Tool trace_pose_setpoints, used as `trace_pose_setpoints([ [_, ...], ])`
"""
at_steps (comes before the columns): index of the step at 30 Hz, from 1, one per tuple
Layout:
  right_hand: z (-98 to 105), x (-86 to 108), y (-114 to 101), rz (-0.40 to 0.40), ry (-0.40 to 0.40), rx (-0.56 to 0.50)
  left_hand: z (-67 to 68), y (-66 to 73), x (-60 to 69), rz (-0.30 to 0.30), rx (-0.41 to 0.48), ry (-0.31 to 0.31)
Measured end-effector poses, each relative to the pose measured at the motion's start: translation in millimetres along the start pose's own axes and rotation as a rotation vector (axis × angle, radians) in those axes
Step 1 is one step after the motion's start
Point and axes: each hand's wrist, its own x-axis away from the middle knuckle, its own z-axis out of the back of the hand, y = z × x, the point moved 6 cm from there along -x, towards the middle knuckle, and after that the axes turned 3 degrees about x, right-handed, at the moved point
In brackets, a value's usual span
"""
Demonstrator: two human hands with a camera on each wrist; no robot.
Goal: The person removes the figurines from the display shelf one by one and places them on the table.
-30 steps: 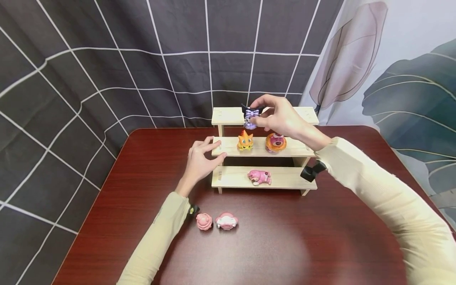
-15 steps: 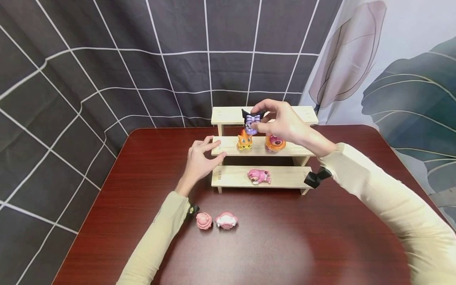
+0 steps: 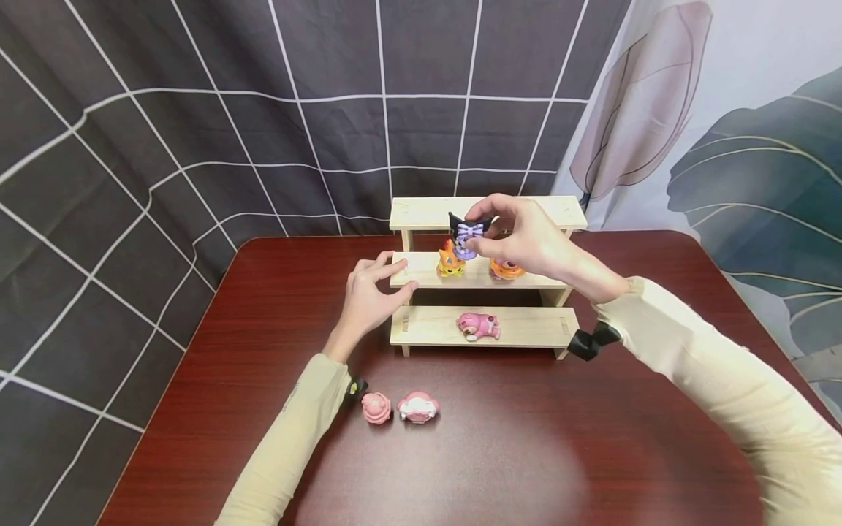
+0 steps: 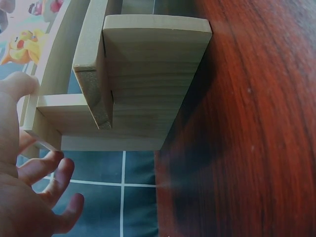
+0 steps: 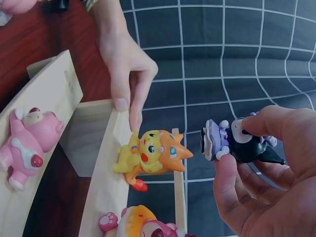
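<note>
My right hand [image 3: 526,234] pinches a small figurine [image 3: 468,237] in a black horned hood and purple dress between thumb and fingers. It is held in the air by the middle tier, partly in front of the orange-and-yellow figurine [image 3: 450,261]; the right wrist view shows a gap between the two. My left hand [image 3: 370,296] grips the left end of the middle plank of a three-tier wooden display shelf [image 3: 421,270]. A pink bear figurine in an orange ring [image 3: 505,270] stands on that tier, partly hidden by my right hand.
On the bottom tier lies a pink bear figurine [image 3: 479,326]. Two more pink figures rest on the dark red table [image 3: 500,438] before the shelf: a round one [image 3: 376,408] and a pink-and-white one [image 3: 418,407]. A gridded grey curtain [image 3: 329,131] hangs behind.
My right hand has brought the black-hooded figurine down from in front of the top tier to the middle tier, slightly rightward. The left hand has stayed on the shelf.
</note>
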Motion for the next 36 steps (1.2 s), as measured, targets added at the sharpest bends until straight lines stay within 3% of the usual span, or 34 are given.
trace_pose_setpoints([
  [5, -1, 6.0, -1, 0.052, 0.007, 0.014, 0.0, 0.4, 0.3, 0.0, 0.003, -0.002],
  [18, -8, 22.7, 1, 0.096, 0.011, 0.02, 0.6, 1.6, -0.2, -0.008, 0.014, 0.004],
  [26, -12, 32.9, 2, 0.101, 0.008, 0.053, 0.3, 0.5, 0.5, -0.007, 0.009, 0.003],
  [36, -22, 43.1, 3, 0.095, -0.013, 0.012, 0.5, 0.2, 0.7, -0.017, 0.013, 0.013],
])
